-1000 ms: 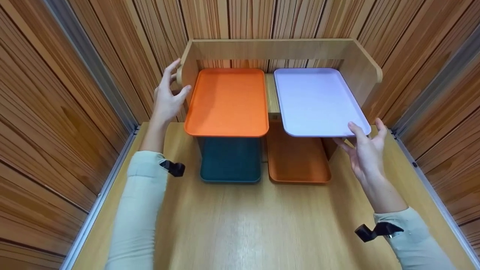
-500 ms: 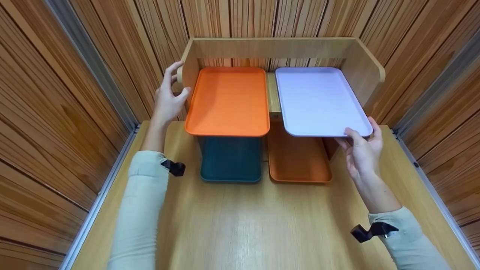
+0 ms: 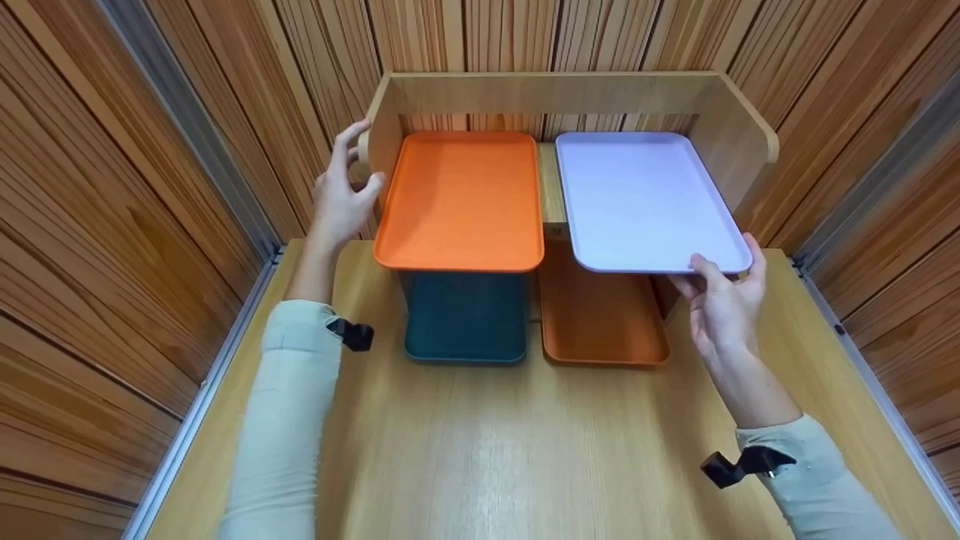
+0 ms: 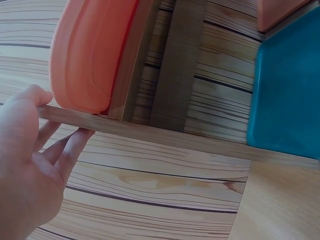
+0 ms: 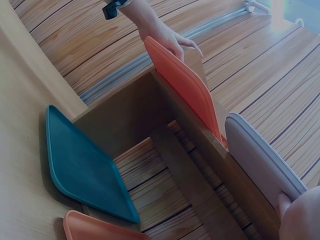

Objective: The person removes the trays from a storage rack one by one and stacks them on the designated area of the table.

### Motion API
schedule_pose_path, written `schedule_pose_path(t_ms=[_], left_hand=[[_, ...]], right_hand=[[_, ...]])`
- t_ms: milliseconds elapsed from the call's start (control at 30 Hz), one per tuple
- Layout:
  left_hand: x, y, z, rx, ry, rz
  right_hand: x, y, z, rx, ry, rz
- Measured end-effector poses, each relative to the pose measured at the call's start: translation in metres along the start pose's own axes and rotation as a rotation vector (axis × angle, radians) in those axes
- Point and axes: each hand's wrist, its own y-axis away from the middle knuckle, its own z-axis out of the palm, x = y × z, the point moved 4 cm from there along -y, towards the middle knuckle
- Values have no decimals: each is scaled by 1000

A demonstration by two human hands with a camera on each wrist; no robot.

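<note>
Right hand [image 3: 721, 304] pinched the near right corner of the flat lavender plastic tray [image 3: 641, 199]: thumb on the top rim, fingers curled under. That tray sat on the upper shelf of the small light-wood two-level rack [image 3: 551, 94], right bay, back edge close to the rear board, front edge overhanging the shelf. Judged as mid-handling: tray seated on the shelf but not let go, and I couldn't tell whether it was going in or coming out.

Left hand [image 3: 341, 199] was on the rack's left side panel, fingers loosely spread, thumb on the panel's front edge. It looked like bracing only.

Other three trays untouched: bright orange rectangular plastic tray [image 3: 461, 199] in the upper left bay, dark teal plastic tray [image 3: 465, 319] below it on the wooden tabletop [image 3: 525, 450], duller orange-brown plastic tray [image 3: 600, 319] under the lavender one.

View differences:
- Head view showed all four bays and both hands at once.
- Left wrist view showed the thumb and fingers [image 4: 70, 152] straddling the thin panel edge, with the orange tray's underside overhanging above. Head view didn't resolve that contact.
- Right wrist view looked under the shelf: centre divider, the lavender tray's rim seen edge-on, the far hand at the opposite panel. Right hand's own fingers were barely in frame there.
</note>
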Motion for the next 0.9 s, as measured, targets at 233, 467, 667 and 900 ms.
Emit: schedule_pose_path(t_ms=[233,467,667,900], left_hand=[[-1,1,0,15,-32,-11],[-2,3,3,16,-44,-4],[-2,1,3,20,-32,-5],[-4,1,3,19,-52,-10]], right_hand=[[1,2,1,33,58,9],[-3,6,2,93,110,-24],[-12,7,4,121,125,-67],[-19,12,1,126,144,-125]])
